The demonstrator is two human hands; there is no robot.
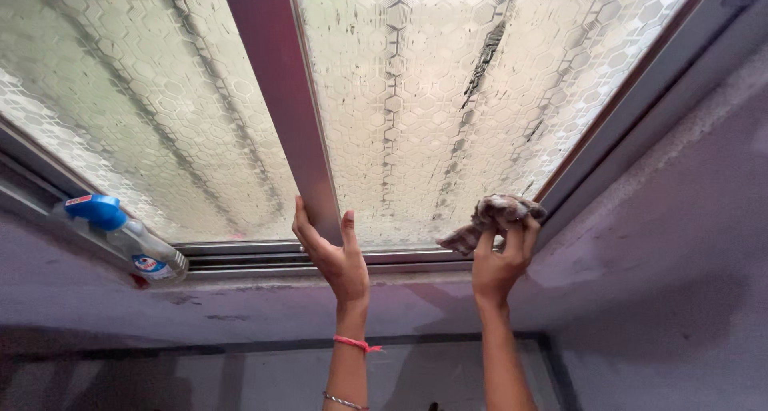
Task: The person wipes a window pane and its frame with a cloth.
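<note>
1. The left hand [332, 255] grips the lower end of the sliding window's middle frame bar [282, 99], thumb on one side, fingers wrapped around the other.
2. The right hand [500, 259] holds a crumpled brownish cleaning rag [494, 219], fingers closed around it, pressed against the bottom corner of the right frosted glass pane [448, 91].
3. That pane, patterned with hexagons, shows dark streaks and specks of grime.
4. A clear spray bottle [128, 239] with a blue nozzle lies on the window sill [240, 279] at the left, well apart from both hands.
5. A pink band circles the left wrist.
</note>
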